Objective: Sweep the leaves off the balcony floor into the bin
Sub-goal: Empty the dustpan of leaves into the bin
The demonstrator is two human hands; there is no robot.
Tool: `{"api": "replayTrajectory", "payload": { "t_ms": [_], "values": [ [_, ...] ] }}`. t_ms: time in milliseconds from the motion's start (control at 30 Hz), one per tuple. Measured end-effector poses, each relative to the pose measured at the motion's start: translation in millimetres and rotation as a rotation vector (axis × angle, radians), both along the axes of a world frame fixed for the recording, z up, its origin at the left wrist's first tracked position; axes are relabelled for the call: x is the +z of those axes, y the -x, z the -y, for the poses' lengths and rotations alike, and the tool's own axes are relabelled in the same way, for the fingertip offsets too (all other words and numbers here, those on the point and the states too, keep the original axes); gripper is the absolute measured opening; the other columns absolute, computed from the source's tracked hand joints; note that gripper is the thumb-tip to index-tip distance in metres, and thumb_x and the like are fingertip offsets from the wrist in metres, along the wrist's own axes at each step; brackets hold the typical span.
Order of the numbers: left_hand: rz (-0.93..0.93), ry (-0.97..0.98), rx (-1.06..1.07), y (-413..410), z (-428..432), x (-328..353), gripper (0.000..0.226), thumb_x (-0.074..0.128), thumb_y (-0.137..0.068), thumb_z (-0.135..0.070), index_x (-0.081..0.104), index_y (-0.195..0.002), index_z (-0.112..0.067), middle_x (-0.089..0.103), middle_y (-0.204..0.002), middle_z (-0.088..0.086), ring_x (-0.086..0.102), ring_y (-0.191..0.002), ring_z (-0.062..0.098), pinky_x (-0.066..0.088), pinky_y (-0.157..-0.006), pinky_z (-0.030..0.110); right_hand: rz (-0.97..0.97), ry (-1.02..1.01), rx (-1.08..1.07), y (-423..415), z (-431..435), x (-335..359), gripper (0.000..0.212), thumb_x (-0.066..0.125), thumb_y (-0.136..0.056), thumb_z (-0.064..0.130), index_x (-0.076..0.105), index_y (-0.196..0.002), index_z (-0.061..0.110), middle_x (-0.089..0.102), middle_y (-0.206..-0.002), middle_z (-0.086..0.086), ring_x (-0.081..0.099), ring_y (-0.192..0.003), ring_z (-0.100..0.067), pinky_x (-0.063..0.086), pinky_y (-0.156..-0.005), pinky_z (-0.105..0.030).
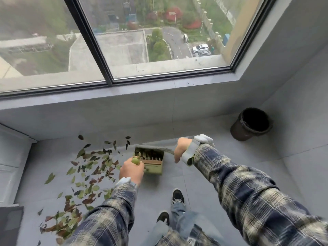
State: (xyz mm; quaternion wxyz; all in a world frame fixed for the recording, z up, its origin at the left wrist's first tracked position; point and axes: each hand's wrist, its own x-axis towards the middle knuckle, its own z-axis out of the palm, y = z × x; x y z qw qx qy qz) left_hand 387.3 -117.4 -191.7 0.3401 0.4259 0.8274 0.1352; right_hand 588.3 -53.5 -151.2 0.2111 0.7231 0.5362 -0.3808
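Note:
Green and brown leaves (85, 176) lie scattered over the grey balcony floor (221, 174) at the left. A green dustpan (154, 166) with comb teeth stands on the floor just right of them, with some leaves inside. My left hand (131, 171) is closed around a green-tipped handle (135, 160) at the pan's left edge. My right hand (182, 150) grips a grey handle (165, 149) that runs along the pan's far edge. I cannot tell which handle belongs to the broom. The dark round bin (252, 124) stands empty-looking in the far right corner, well apart from the pan.
A low wall under a large window (142, 41) bounds the far side, and a grey wall (301, 86) closes the right. A white unit (12, 157) stands at the left. My two dark shoes (177, 196) are on the floor behind the pan.

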Motion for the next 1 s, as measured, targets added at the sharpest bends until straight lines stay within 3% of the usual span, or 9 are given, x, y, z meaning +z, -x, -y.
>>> {"api": "replayTrajectory", "payload": {
  "t_ms": [100,200,267,367,433,600,800,900,1000],
  "values": [
    [-0.005,-0.011,-0.086,-3.2,-3.8,17.2,0.012,0.062,-0.084,-0.025,0.060,-0.071,-0.025,0.061,-0.074,-0.002,0.055,-0.067,0.020,0.041,-0.060,0.024,0.037,-0.040,-0.082,-11.9,15.3,5.4,0.041,0.074,-0.043,0.032,0.061,-0.066,0.063,0.066,-0.077,0.007,0.061,-0.082,-0.019,0.049,-0.075,-0.024],
    [0.007,-0.037,-0.179,-10.3,-2.0,32.4,0.020,0.060,-0.086,-0.022,0.061,-0.066,-0.021,0.060,-0.070,-0.006,0.053,-0.060,0.012,0.036,-0.050,0.021,0.060,-0.046,-0.189,-29.9,23.6,-10.0,0.069,0.068,-0.032,0.028,0.069,-0.099,0.040,0.069,-0.079,0.007,0.063,-0.080,-0.017,0.052,-0.079,-0.025],
    [0.014,-0.063,-0.262,-22.3,1.6,48.1,0.023,0.059,-0.090,-0.020,0.060,-0.066,-0.020,0.058,-0.071,-0.005,0.049,-0.057,0.008,0.032,-0.046,0.020,0.068,-0.055,-0.288,-48.3,38.3,-1.5,0.055,0.066,-0.031,0.027,0.072,-0.086,0.028,0.071,-0.077,0.005,0.064,-0.078,-0.019,0.053,-0.077,-0.026],
    [-0.001,-0.111,-0.357,-42.3,1.2,58.0,0.028,0.060,-0.091,-0.020,0.058,-0.062,-0.022,0.055,-0.066,-0.007,0.046,-0.054,0.005,0.031,-0.046,0.018,0.042,-0.095,-0.392,-63.8,64.6,31.5,0.036,0.064,-0.033,0.026,0.072,-0.067,0.036,0.073,-0.071,0.002,0.067,-0.079,-0.023,0.054,-0.083,-0.032],
    [-0.015,-0.137,-0.424,-60.4,3.0,68.8,0.026,0.060,-0.091,-0.021,0.059,-0.065,-0.023,0.053,-0.063,-0.010,0.045,-0.055,0.006,0.032,-0.049,0.020,0.022,-0.118,-0.457,-79.5,81.5,47.5,0.025,0.062,-0.041,0.025,0.073,-0.063,0.024,0.072,-0.061,0.004,0.068,-0.078,-0.021,0.052,-0.087,-0.031],
    [-0.031,-0.193,-0.583,-114.7,0.0,84.2,0.020,0.061,-0.085,-0.028,0.062,-0.066,-0.021,0.059,-0.061,-0.007,0.061,-0.068,0.025,0.044,-0.062,0.027,-0.002,-0.206,-0.578,-114.1,125.9,74.1,0.023,0.063,-0.048,0.024,0.066,-0.069,0.015,0.068,-0.062,0.006,0.060,-0.074,-0.017,0.046,-0.083,-0.027],
    [-0.073,-0.264,-0.711,-195.3,10.0,103.1,0.006,0.062,-0.083,-0.031,0.066,-0.083,-0.027,0.059,-0.067,-0.007,0.057,-0.069,0.022,0.042,-0.064,0.026,-0.002,-0.246,-0.648,-183.0,158.0,87.6,0.029,0.066,-0.048,0.027,0.063,-0.075,0.015,0.069,-0.081,0.001,0.061,-0.081,-0.021,0.046,-0.089,-0.031],
    [-0.066,-0.293,-0.739,-242.0,13.6,109.0,0.005,0.063,-0.086,-0.029,0.066,-0.085,-0.025,0.056,-0.065,-0.010,0.056,-0.067,0.019,0.041,-0.065,0.025,-0.046,-0.278,-0.669,-226.2,174.5,98.8,0.022,0.064,-0.059,0.026,0.060,-0.080,0.018,0.068,-0.087,0.001,0.062,-0.085,-0.020,0.045,-0.093,-0.032],
    [-0.074,-0.331,-0.732,-299.5,17.3,122.2,0.007,0.064,-0.086,-0.030,0.068,-0.088,-0.025,0.060,-0.068,-0.009,0.057,-0.065,0.017,0.043,-0.063,0.026,-0.124,-0.322,-0.708,-285.5,200.9,123.4,0.011,0.066,-0.072,0.019,0.058,-0.078,0.014,0.065,-0.079,-0.002,0.060,-0.077,-0.022,0.045,-0.072,-0.025]
  ]
}}
